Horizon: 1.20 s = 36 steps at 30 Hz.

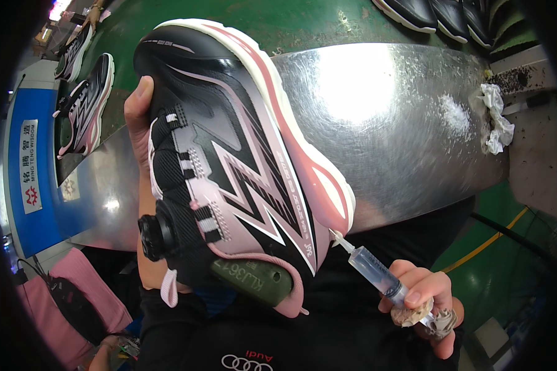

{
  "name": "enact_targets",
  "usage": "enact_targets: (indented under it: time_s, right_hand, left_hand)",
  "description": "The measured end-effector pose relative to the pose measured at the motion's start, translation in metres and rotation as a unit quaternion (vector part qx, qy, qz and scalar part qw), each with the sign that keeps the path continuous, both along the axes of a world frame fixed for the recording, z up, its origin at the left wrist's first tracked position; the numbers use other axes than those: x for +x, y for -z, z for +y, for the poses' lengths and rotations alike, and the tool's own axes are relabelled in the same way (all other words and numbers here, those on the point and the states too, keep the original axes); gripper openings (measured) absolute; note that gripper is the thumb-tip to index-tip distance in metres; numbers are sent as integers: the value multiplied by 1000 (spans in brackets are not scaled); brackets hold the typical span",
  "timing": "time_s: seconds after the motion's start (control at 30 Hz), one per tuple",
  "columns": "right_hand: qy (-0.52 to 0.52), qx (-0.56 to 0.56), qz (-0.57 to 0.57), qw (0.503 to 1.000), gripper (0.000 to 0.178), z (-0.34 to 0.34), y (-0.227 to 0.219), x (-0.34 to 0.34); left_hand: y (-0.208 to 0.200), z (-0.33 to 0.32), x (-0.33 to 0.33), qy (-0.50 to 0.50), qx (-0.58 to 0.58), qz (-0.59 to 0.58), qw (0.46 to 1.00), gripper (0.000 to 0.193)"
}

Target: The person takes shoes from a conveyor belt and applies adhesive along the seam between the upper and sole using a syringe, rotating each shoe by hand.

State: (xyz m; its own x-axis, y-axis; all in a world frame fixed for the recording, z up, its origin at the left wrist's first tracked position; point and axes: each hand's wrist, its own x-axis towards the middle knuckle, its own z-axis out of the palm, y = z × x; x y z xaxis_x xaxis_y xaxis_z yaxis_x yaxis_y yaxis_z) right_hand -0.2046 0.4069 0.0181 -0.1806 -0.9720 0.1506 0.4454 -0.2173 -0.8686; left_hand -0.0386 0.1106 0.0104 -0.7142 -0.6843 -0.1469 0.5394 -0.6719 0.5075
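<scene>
A black, grey and pink sneaker (247, 148) fills the middle of the view, tilted with its toe up and its white and pink sole toward the right. My left hand (140, 108) grips it from the lace side; the thumb shows, and most fingers are hidden behind the shoe. A dark green shoe last (254, 281) sits inside the collar, and a black dial (158, 232) stands out from the tongue. My right hand (427, 290), with beige wraps on its fingers, is closed around a clear syringe (375, 272). The syringe's tip is at the heel, by the seam between upper and sole.
Behind the shoe lies a shiny metal sheet (384, 142) on a green table (315, 28), with white powder (455, 116) and crumpled tissue (495, 120) at its right. More shoes stand at the far right (436, 15) and left (93, 105). A blue panel (37, 161) is at left; another person's hand (94, 13) shows far left.
</scene>
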Motion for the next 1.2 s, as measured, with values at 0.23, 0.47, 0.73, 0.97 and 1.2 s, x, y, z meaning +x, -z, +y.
enact_targets:
  time_s: [0.23,0.47,0.73,0.97,1.2]
  right_hand:
    - [-4,-6,-25,1000,71,6,13,-1]
    - [-14,-11,-31,999,75,8,23,-7]
    - [0,-40,31,999,77,0,33,-9]
    - [7,-67,62,996,80,-8,38,-9]
    - [9,-82,91,992,79,-15,41,-7]
  left_hand:
    - [2,-7,4,11,46,-30,998,41]
    - [2,-11,17,23,26,-91,995,41]
    - [3,0,46,-15,-35,-201,979,41]
    - [-5,16,80,2,14,-223,975,44]
    - [-9,23,99,-12,6,-245,970,42]
